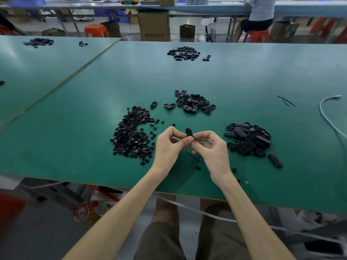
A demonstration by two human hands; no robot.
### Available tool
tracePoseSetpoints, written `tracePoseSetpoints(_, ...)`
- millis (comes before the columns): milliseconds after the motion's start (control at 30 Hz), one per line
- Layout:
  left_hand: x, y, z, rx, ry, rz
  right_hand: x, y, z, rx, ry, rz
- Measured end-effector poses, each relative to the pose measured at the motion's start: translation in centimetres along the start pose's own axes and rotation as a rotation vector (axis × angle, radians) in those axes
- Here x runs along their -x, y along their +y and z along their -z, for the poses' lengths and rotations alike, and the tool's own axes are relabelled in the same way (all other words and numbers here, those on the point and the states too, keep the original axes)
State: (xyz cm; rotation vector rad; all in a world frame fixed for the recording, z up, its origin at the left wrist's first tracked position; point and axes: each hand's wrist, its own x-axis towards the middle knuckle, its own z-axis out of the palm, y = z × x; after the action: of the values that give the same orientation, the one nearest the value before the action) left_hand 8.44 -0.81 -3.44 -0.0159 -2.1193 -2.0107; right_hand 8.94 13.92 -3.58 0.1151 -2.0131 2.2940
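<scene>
Head camera view: the fingertips [190, 140] of both hands meet above a green table [84, 113], pinching one small black oval shell [189, 132] between them. The left hand [167, 147] holds its lower end with curled thumb and forefinger, and the right hand [213, 149] grips it from the opposite side. The shell's rounded free end pokes up past the fingertips. Its long axis runs away from the person, tipped slightly left. Whether a button sits inside it is hidden. Just left of the fingers lies a heap of small round buttons [131, 136], beyond them a heap of open shells [194, 103], and to their right a heap of closed shells [247, 137]. Judging by these heaps, some pieces look finished and many are left.
</scene>
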Motion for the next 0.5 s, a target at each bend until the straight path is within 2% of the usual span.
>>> tracePoseSetpoints(333, -0.18, -0.27, 0.27, 0.046, -0.004, 0.051, -0.05, 0.15, -0.13, -0.019, -0.018, -0.008)
tracePoseSetpoints(500, -0.29, -0.22, 0.49, 0.072, -0.065, 0.065, -0.04, 0.23, -0.02, -0.038, -0.031, -0.007)
